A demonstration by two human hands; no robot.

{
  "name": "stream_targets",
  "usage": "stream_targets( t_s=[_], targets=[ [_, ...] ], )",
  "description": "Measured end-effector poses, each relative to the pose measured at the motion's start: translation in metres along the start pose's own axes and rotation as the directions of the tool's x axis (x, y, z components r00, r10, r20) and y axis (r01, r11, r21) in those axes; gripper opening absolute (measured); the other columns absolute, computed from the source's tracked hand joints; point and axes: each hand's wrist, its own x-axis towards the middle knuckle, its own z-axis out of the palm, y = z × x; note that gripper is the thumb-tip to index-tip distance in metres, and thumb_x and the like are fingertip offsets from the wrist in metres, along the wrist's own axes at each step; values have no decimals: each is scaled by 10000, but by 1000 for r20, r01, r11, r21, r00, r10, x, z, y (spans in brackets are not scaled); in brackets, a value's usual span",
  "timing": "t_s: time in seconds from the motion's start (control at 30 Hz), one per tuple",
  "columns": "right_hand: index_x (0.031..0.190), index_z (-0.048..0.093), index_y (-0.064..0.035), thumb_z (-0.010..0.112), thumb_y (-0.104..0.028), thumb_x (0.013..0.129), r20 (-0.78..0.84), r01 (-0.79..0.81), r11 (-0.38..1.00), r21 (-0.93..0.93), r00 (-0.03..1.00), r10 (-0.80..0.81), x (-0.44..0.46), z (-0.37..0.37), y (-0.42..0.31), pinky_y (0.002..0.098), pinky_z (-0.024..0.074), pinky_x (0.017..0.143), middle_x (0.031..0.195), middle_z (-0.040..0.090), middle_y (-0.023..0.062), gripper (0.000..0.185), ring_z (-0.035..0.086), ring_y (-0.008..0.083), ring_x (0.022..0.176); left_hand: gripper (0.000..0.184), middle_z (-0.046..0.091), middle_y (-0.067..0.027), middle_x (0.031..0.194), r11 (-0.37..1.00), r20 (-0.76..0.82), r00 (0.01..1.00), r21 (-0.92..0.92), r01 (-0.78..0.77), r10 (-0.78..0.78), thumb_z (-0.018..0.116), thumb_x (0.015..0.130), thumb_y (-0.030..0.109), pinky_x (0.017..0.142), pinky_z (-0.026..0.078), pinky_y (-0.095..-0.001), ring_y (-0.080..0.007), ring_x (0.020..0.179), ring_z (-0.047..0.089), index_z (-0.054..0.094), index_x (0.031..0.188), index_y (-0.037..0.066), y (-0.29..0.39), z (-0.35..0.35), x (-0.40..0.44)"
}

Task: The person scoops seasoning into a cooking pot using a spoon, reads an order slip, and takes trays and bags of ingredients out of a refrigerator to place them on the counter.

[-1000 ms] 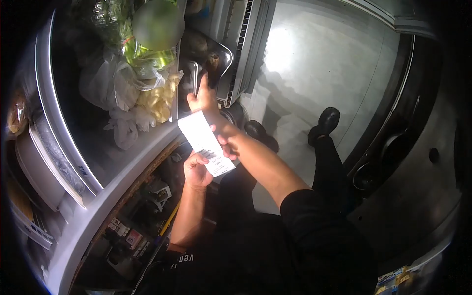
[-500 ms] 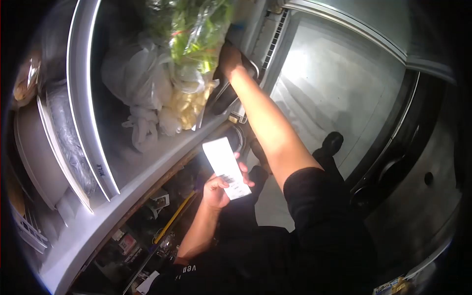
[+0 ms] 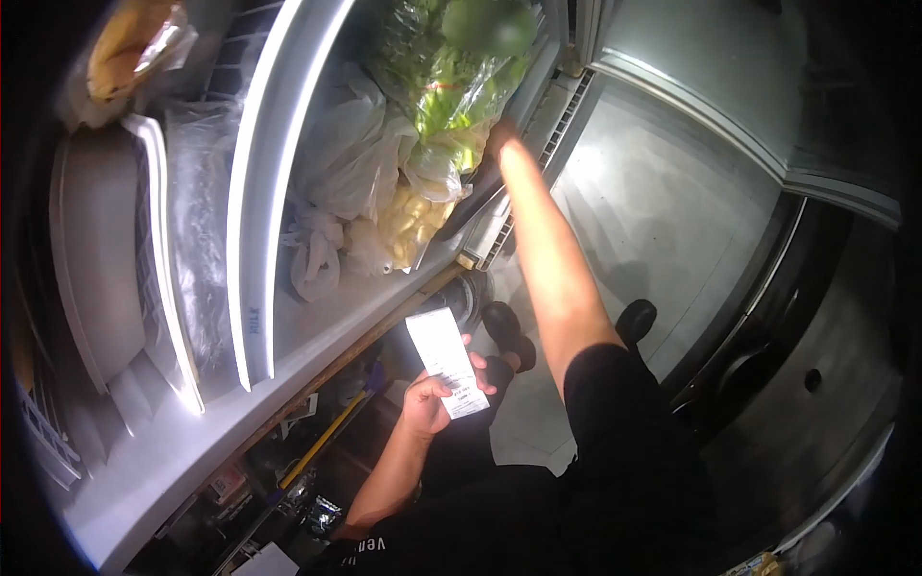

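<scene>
A printed paper receipt (image 3: 448, 370) is gripped in my left hand (image 3: 427, 403), with my thumb on its front and fingertips showing at its far edge. My right arm stretches up to the refrigerator's edge. There my right hand (image 3: 501, 141) is beside a clear bag of leafy greens (image 3: 451, 96), its fingers hidden, so whether it holds anything cannot be seen. Below the greens is a clear bag of pale yellow pieces (image 3: 413, 223). White knotted plastic bags (image 3: 351, 158) lie to their left. A blurred round green shape (image 3: 488, 27) shows at the top.
Left of the bags runs a bright white shelf edge (image 3: 259, 192) marked "MILK". Beyond it are a pale container (image 3: 101, 250) and a wrapped brown item (image 3: 130, 48). A yellow bar (image 3: 322, 442) lies among dark clutter below. Grey floor (image 3: 663, 202) extends on the right.
The view has shifted, so the refrigerator's contents sit farther right. My right hand is now more hidden beside the greens. The receipt stays in my left hand, slightly lower in view.
</scene>
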Motion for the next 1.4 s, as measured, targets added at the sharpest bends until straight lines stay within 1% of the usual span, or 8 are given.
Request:
stream_targets(
  t_s=[0.13,0.27,0.4,0.6,0.73,0.87,1.13,1.4],
  targets=[
    [1403,237,77,661,-60,735,-160,91,410,908,977,138,-104,-32,60,339,460,920,1286,488,207,802,520,258,1144,811,532,-195,1088,999,70,997,-15,40,-38,528,573,69,866,474,-558,-347,898,567,361,1366,47,-2,22,0],
    [1375,336,1,595,21,785,-152,120,109,987,919,365,-258,-85,115,322,468,912,1248,521,150,645,553,231,1088,825,533,-189,1104,995,151,983,5,102,-101,572,574,82,879,467,-558,-343,905,579,356,1369,52,-2,64,-4],
    [1349,388,-16,643,-11,726,-481,468,144,872,764,429,-427,-217,104,373,436,960,1282,499,121,673,502,254,1167,801,536,-184,1118,990,254,957,45,135,-142,567,576,71,907,442,-558,-340,914,583,370,1352,52,1,123,-14],
    [1356,366,-15,633,-90,839,-946,824,509,250,96,310,-507,-516,-7,447,491,914,1281,485,143,587,516,287,1148,808,530,-190,1122,975,366,912,186,122,-184,537,575,69,907,442,-553,-326,912,591,341,1359,45,-12,232,-50],
    [1280,468,-30,668,-171,825,-947,891,395,223,103,304,-493,-673,2,422,501,896,1192,554,96,516,558,264,1088,809,515,-195,1129,948,463,856,306,87,-229,528,588,88,907,446,-555,-320,915,591,316,1366,21,-32,314,-82],
    [1167,556,-37,638,-369,840,-818,811,173,559,504,277,-441,-736,11,411,539,795,1046,624,106,473,623,295,938,802,510,-200,1132,909,516,793,403,108,-323,506,596,57,914,449,-544,-319,925,589,307,1371,5,-58,398,-107],
    [1050,572,-22,515,-344,917,-735,675,373,636,677,28,-502,-670,-36,399,554,690,884,641,138,353,659,272,785,741,518,-180,1145,707,688,447,689,-157,-571,467,634,30,906,456,-406,-259,968,584,323,1359,-17,-127,581,-140],
    [1186,528,-34,619,-145,862,-402,404,-45,913,914,59,-542,-531,-85,328,543,775,1055,625,94,354,621,212,950,393,626,-124,896,736,630,577,673,-71,-521,425,713,59,822,466,-307,-209,860,615,568,1067,-37,-206,649,-166]
  ],
)
